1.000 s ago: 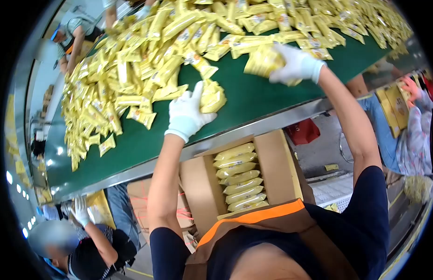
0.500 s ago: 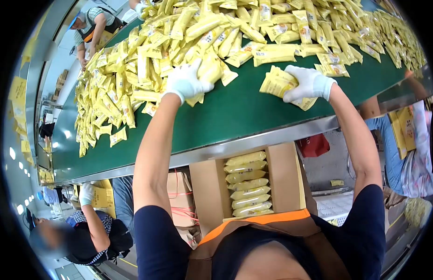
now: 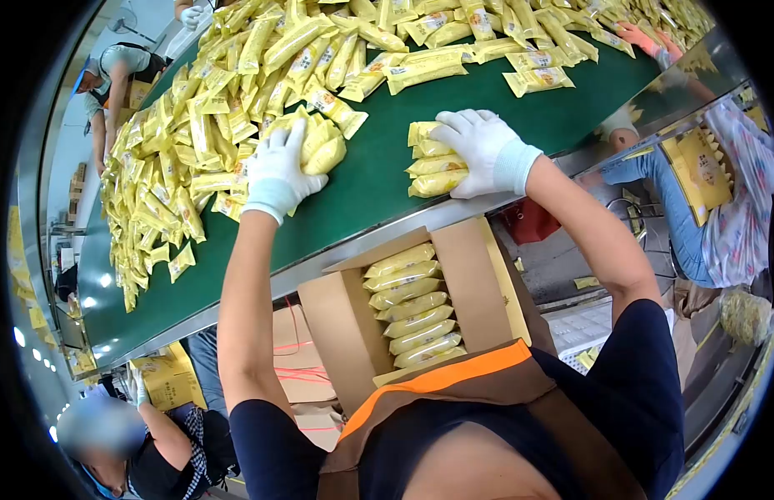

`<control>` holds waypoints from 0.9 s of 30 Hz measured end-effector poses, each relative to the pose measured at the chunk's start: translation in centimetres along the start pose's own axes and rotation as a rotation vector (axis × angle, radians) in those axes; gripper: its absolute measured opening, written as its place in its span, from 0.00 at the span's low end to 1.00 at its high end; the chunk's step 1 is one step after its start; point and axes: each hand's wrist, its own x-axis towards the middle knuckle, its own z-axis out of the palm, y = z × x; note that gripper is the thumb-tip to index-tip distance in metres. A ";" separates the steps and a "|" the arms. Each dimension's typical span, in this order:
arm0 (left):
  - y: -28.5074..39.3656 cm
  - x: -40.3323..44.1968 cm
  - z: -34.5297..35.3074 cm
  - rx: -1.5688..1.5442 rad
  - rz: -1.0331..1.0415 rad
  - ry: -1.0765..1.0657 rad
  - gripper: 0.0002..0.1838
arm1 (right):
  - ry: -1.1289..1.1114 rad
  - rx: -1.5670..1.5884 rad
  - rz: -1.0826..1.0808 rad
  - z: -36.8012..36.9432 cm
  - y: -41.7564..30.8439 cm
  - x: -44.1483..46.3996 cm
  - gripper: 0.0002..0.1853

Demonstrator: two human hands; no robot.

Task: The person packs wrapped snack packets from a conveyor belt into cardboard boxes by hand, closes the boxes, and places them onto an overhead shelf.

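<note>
My left hand [image 3: 278,171], in a white glove, is wrapped round a bunch of yellow packets [image 3: 322,143] at the near edge of a large heap of packets [image 3: 195,142]. On the right, my right hand [image 3: 480,150], also gloved, grips a row of several stacked yellow packets [image 3: 433,160] from their right side, over the green belt [image 3: 370,183]. Below the belt's metal edge stands an open cardboard box [image 3: 470,258] with a column of yellow packets [image 3: 413,304] inside.
Co-workers stand at the upper left [image 3: 120,71] and lower left [image 3: 170,442]. Another person's pink-gloved hand [image 3: 641,37] reaches onto the belt at the upper right. A red bag [image 3: 528,223] lies beyond the box, and a white crate [image 3: 570,333] stands right of it.
My right hand has moved left and nearer the belt's edge, its packets now lined up in a row. My left hand has come back from the heap with a bunch of packets. A pink-gloved hand has appeared.
</note>
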 end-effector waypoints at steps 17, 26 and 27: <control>-1.2 -2.7 -0.2 -0.242 -0.078 0.071 0.61 | -0.085 0.483 0.178 -4.5 -1.4 -0.8 0.50; 0.9 -18.5 -3.8 -2.035 0.217 -0.497 0.53 | -0.363 -0.159 -0.524 -2.2 -19.1 -5.8 0.28; 1.5 -18.8 -4.6 -1.885 0.218 -0.701 0.53 | -0.458 -0.108 -0.487 -1.7 -20.3 -5.4 0.28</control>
